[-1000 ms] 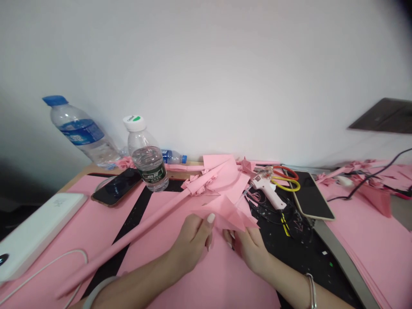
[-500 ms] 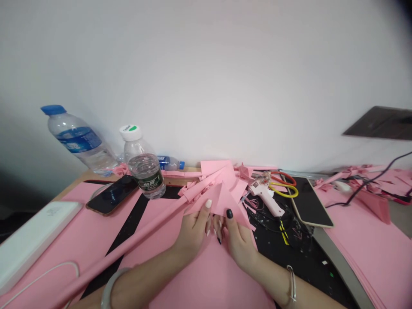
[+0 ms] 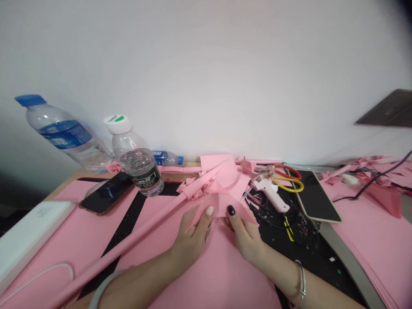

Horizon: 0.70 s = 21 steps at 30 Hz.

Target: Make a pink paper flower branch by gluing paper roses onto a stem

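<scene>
Your left hand (image 3: pixel 193 237) and right hand (image 3: pixel 243 237) pinch a folded pink paper sheet (image 3: pixel 222 205) between thumbs and fingers (image 3: pixel 232 211). It lies just ahead of both hands, its long axis running crosswise from hand to hand, neither hand clearly nearer. A rolled pink paper stem (image 3: pixel 128 241) lies just left.

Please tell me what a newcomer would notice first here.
Pink sheets cover the desk, and at lower centre the left hand and right hand hold a folded pink sheet. Just right of them lie a hot glue gun and red-and-yellow-handled scissors. At left stand a white-capped water bottle and a tilted blue-capped one.
</scene>
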Available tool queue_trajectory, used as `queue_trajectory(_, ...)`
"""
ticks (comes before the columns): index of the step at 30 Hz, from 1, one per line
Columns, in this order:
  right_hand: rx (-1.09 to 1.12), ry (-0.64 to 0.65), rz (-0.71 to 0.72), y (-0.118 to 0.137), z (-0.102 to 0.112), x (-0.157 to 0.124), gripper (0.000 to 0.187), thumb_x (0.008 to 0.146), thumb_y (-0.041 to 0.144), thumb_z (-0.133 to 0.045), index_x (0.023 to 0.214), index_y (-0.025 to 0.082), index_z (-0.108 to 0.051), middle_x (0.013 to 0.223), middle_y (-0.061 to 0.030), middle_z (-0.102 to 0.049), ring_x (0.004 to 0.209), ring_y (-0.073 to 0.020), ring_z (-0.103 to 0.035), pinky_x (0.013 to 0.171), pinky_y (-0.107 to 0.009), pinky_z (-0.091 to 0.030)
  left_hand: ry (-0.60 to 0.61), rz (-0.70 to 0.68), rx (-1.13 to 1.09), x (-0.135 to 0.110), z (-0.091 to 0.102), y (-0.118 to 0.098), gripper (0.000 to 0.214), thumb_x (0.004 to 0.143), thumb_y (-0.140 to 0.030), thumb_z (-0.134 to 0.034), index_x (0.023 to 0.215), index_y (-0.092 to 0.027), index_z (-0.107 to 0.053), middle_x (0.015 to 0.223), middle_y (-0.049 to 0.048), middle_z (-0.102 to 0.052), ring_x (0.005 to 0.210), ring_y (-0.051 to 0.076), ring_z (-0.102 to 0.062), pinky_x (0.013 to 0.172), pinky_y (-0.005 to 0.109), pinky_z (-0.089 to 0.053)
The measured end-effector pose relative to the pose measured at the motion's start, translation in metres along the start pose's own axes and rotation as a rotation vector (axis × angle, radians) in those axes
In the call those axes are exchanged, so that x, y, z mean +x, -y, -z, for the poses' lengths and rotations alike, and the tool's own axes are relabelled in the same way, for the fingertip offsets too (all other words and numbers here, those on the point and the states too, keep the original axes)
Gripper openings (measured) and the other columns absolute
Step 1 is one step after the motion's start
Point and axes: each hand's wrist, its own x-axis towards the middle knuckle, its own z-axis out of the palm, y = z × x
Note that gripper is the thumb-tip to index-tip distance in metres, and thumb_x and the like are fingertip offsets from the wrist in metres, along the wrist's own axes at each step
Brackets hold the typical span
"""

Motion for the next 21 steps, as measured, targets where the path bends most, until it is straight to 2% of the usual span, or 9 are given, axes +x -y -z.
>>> queue_trajectory(3, 0.008, -0.12, 0.138, 0.004, 0.007, 0.009, 0.015, 0.096, 0.04, -0.056, 0.101, 0.026, -0.054, 0.09, -0.0039, -0.058, 0.074, -0.0179, -0.056, 0.069, -0.032, -0.049, -0.03, 0.053, -0.018, 0.003, 0.001, -0.001, 0.065, 0.08, -0.078, -0.052, 0.051, -0.023, -0.036, 0.047, -0.005, -0.032, 0.047, 0.011, -0.032, 0.047, 0.027, -0.03)
queue_trajectory(6, 0.052, -0.08, 0.187, 0.013, 0.018, 0.019, 0.022, 0.095, 0.033, -0.06, 0.115, 0.029, -0.052, 0.113, -0.0076, -0.057, 0.092, -0.0184, -0.059, 0.075, -0.031, -0.054, -0.034, 0.033, -0.018, 0.007, 0.002, -0.003, 0.062, 0.082, -0.073, -0.055, 0.051, -0.022, -0.037, 0.047, -0.0051, -0.032, 0.047, 0.011, -0.03, 0.047, 0.027, -0.027)
queue_trajectory(11, 0.071, 0.113, 0.09, 0.022, 0.033, 0.026, 0.019, 0.094, 0.031, -0.061, 0.113, 0.028, -0.058, 0.117, -0.009, -0.056, 0.101, -0.0206, -0.058, 0.065, -0.026, -0.056, -0.024, 0.048, -0.036, 0.007, 0.002, -0.002, 0.059, 0.082, -0.068, -0.059, 0.053, -0.022, -0.035, 0.047, -0.006, -0.03, 0.047, 0.01, -0.028, 0.046, 0.026, -0.025)
queue_trajectory(15, 0.112, 0.134, 0.109, 0.021, 0.036, 0.024, 0.029, 0.093, 0.025, -0.063, 0.12, 0.031, -0.056, 0.121, -0.0068, -0.056, 0.104, -0.0195, -0.058, 0.075, -0.029, -0.057, 0.001, 0.022, -0.05, 0.007, 0.001, 0.0, 0.058, 0.085, -0.066, -0.057, 0.054, -0.022, -0.035, 0.049, -0.0065, -0.031, 0.047, 0.009, -0.027, 0.047, 0.025, -0.024)
queue_trajectory(18, 0.068, 0.152, 0.096, 0.021, 0.036, 0.025, 0.017, 0.093, 0.024, -0.062, 0.109, 0.027, -0.062, 0.114, -0.0069, -0.06, 0.104, -0.0198, -0.059, 0.086, -0.033, -0.054, 0.026, 0.019, -0.024, 0.007, 0.002, 0.001, 0.057, 0.087, -0.063, -0.057, 0.054, -0.022, -0.035, 0.049, -0.0066, -0.031, 0.047, 0.009, -0.027, 0.047, 0.026, -0.025)
queue_trajectory(21, 0.01, 0.246, 0.061, 0.026, 0.038, 0.029, 0.006, 0.092, 0.027, -0.063, 0.092, 0.022, -0.067, 0.098, -0.0059, -0.064, 0.093, -0.0198, -0.061, 0.085, -0.036, -0.052, 0.037, 0.002, 0.013, 0.007, 0.004, 0.004, 0.057, 0.089, -0.059, -0.057, 0.053, -0.021, -0.035, 0.049, -0.0064, -0.031, 0.048, 0.009, -0.029, 0.049, 0.026, -0.025)
